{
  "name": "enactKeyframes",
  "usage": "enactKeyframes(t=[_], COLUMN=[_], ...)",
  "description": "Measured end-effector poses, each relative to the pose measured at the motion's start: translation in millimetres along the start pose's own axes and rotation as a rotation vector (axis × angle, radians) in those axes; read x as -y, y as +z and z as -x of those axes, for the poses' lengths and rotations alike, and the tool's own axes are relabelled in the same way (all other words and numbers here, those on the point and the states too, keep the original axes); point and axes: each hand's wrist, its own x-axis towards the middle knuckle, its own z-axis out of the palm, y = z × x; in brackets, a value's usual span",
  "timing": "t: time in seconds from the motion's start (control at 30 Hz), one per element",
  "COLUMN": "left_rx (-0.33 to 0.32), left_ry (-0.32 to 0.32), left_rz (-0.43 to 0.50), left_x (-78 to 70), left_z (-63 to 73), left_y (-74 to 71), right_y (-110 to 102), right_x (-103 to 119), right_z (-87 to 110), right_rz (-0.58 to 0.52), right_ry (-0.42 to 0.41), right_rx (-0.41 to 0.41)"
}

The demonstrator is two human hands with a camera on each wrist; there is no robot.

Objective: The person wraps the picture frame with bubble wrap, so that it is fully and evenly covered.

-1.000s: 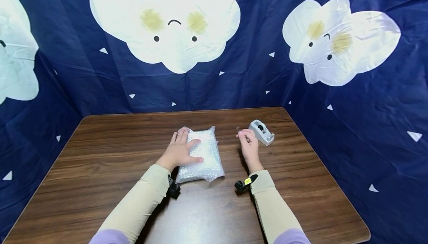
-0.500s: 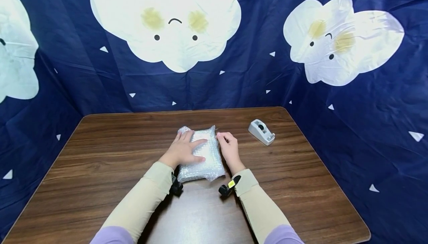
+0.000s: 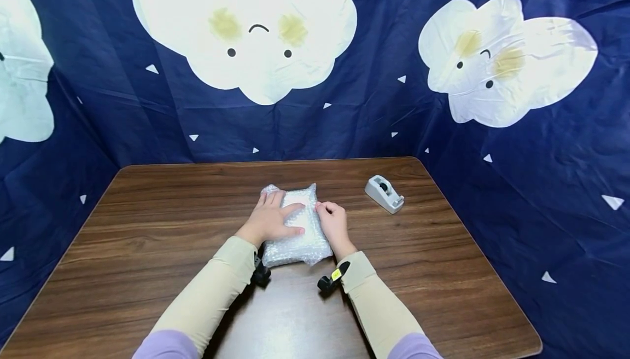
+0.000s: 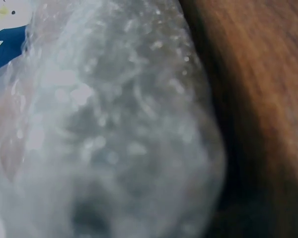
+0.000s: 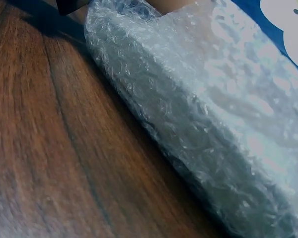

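A flat package in clear bubble wrap (image 3: 295,250) lies on the brown wooden table (image 3: 423,260). My left hand (image 3: 273,220) rests on top of it with fingers and thumb spread. At its right edge, toward the far corner, is my right hand (image 3: 334,224), fingers bent and thumb against the fingertips. A small strip of tape showed at those fingertips in the earlier head frames; the fingers now hide it. Blurred bubble wrap (image 4: 124,124) fills most of the left wrist view. The package's long wrapped side (image 5: 184,124) crosses the right wrist view.
A light grey tape dispenser (image 3: 385,194) stands at the back right of the table, beyond my right hand. Dark blue cloth (image 3: 221,123) with printed clouds hangs behind the table and at both sides.
My right hand has moved left from beside the tape dispenser to the package's right edge, then slightly nearer to me. My left hand has stayed on the package, shifting only slightly.
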Motion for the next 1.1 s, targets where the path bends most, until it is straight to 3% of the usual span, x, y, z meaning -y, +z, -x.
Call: enactKeyframes(t=[0.27,0.63,1.1], left_rx=[-0.011,0.002,0.017], left_ry=[0.0,-0.008,-0.036], left_rz=[-0.014,-0.007,-0.008], left_x=[-0.4,-3.7,-5.7], left_z=[-2.8,-2.0,-3.7], left_y=[3.9,0.9,-0.2], right_y=[-1.3,-0.8,0.6], right_x=[1.3,1.7,14.6], right_z=[-0.5,-2.5,-10.9], right_rz=[0.097,0.104,0.384], right_ry=[0.042,0.013,0.178], right_rx=[0.025,0.053,0.07])
